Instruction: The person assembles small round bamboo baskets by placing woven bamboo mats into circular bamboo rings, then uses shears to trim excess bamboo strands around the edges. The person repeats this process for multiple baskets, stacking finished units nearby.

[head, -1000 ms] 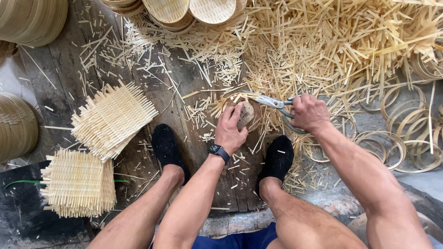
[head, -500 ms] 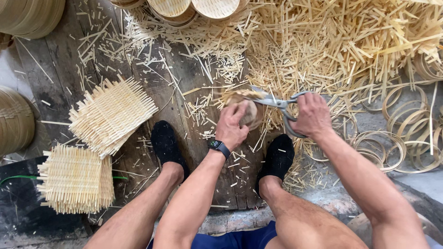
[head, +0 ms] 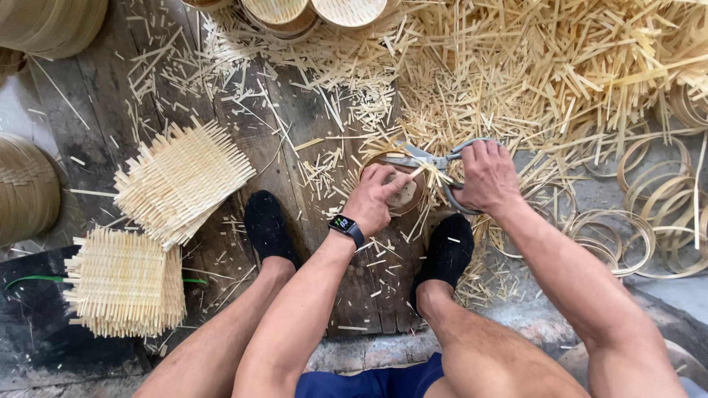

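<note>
Bamboo offcuts litter the dark wooden boards [head: 96,140] where the person sits, black shoes [head: 270,227] planted near the lower edge. Between the feet and a little farther out, the left hand [head: 376,199], a watch [head: 344,225] on its wrist, presses fingers curled down on a small round woven piece [head: 408,195], pinning it against the boards. Just right of it, the right hand [head: 485,177] has its fingers threaded through and closed round the handles of metal scissors [head: 431,158], whose blades point left over the far edge of the round piece. To the left lie two stacks of square woven mats [head: 181,180], one nearer, one farther. Bamboo hoops [head: 634,221] lie at the right. Farthest off spreads a heap of bamboo strips [head: 553,66], with round woven lids [head: 310,11] at the top edge.
</note>
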